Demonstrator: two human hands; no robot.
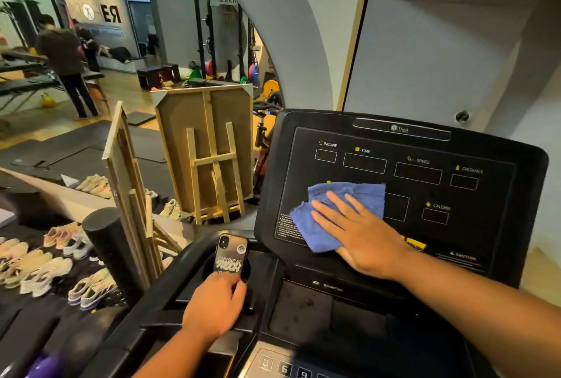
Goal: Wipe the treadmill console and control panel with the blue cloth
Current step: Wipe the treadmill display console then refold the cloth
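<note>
A gym floor with racks and rows of shoes spreads off at my ten o'clock; straight ahead the black treadmill console [403,140] tilts up toward me, its dark display face taking up the middle of the view. My right hand [361,232] lies flat with fingers spread, palm pressing the blue cloth [331,198] against the lower left of that face; the cloth sticks out past the fingertips toward eleven o'clock, bunched, its longer side running from seven to one. The unwiped room, as I judge it, lies toward two and three o'clock, across the SPEED, DISTANCE and CALORIE windows; the right hand is plainly the nearer one for that sweep, with the raised bezel as the limit. The control panel [285,368] with number keys sits at six o'clock, untouched by the cloth. My left hand [215,304] is curled around a phone [231,256] standing in the cup holder at eight o'clock.
</note>
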